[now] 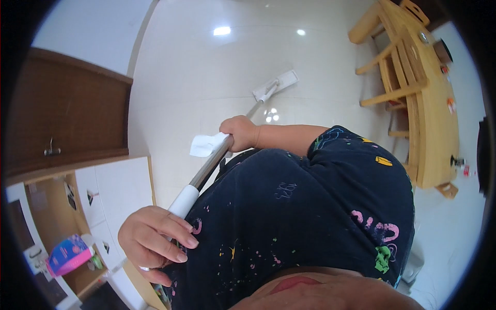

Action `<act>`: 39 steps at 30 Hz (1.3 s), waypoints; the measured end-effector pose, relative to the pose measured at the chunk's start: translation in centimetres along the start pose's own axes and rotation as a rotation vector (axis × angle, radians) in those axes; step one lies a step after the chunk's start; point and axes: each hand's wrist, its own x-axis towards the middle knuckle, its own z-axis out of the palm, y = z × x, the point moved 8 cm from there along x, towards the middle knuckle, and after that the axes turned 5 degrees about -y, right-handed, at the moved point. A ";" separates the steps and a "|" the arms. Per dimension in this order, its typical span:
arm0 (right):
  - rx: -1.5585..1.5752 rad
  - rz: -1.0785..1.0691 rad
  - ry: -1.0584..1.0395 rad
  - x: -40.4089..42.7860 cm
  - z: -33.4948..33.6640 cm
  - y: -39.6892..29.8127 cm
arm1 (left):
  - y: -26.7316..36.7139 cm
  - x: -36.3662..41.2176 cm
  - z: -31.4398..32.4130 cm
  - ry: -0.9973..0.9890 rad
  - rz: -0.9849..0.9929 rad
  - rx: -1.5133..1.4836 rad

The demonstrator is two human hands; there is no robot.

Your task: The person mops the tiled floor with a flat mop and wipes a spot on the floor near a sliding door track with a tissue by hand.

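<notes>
A flat floor mop with a metal pole (211,164) slants from the lower left towards the middle of the view. My left hand (155,236) is wrapped over the white grip (184,201) at the pole's upper end, a ring on one finger. Lower down, my right hand (241,133) grips the pole. A white piece of paper or cloth (203,145) sticks out beside that hand; what holds it there cannot be made out. The rectangular white mop head (285,80) lies on the glossy tiled floor (186,69) in front of me.
On the right stand a wooden table (434,147) and a slatted wooden chair (403,73), with small items on the tabletop. To the left are a brown door (69,112) and a white cabinet (124,190). A blue and pink package (69,255) sits on its open shelf.
</notes>
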 end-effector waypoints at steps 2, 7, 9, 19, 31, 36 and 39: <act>0.027 -0.018 -0.027 -2.4 -1.3 2.3 | -3.2 3.2 0.4 -0.050 -0.034 -0.081; 0.110 -0.110 0.036 -9.7 -8.4 13.7 | -15.5 13.8 3.0 -0.180 -0.104 -0.068; 0.123 -0.129 0.076 -11.7 -10.4 16.3 | -19.1 17.1 3.8 -0.121 -0.105 -0.049; 0.098 -0.279 0.170 -11.0 -14.6 15.8 | -19.3 23.2 4.4 -0.227 -0.166 -0.029; 0.178 -0.439 0.060 -4.9 -12.2 14.5 | -18.6 23.3 2.3 0.036 -0.250 0.160; 0.061 -0.337 0.095 -2.7 -10.8 18.4 | -21.9 21.9 2.0 -0.030 -0.277 0.252; -0.007 -0.164 0.068 -1.4 -11.5 22.2 | -25.3 20.2 1.7 -0.037 -0.307 0.306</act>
